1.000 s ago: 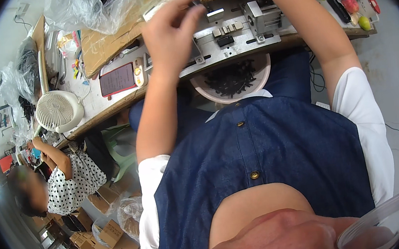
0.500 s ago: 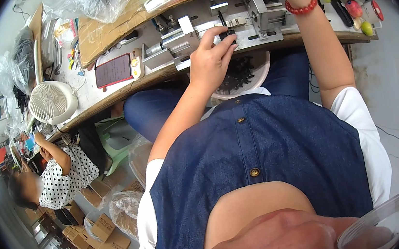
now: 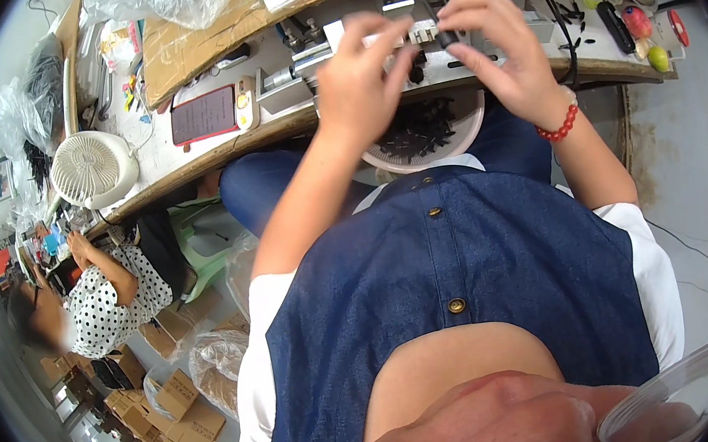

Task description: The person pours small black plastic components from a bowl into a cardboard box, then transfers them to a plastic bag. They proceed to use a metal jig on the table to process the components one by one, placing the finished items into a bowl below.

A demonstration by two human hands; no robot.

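My left hand [image 3: 351, 92] hovers over the left side of a metal fixture [image 3: 284, 90] at the bench edge. It is blurred, but its thumb and fingers stand apart with nothing visible between them. A small dark part [image 3: 417, 69] is close by its thumb. At the fixture's right side, my right hand [image 3: 509, 54] pinches a small black piece [image 3: 446, 39] between thumb and fingers. Both hands partly hide the fixture's middle. Below them, a pale round basket [image 3: 479, 121] at my lap contains many small black pieces [image 3: 418, 132].
Left of the fixture lie a phone [image 3: 203, 116] and a white fan [image 3: 94, 169]. Cardboard [image 3: 190, 61] and clear plastic cover the bench's back. More black pieces [image 3: 574, 17], a black tool [image 3: 615, 27] and fruit [image 3: 657, 60] lie right. A co-worker [image 3: 112, 298] sits at far left.
My right hand has come back from the bench's far side to the fixture, now with a black piece. My left hand has lifted off the fixture's middle and shifted slightly left.
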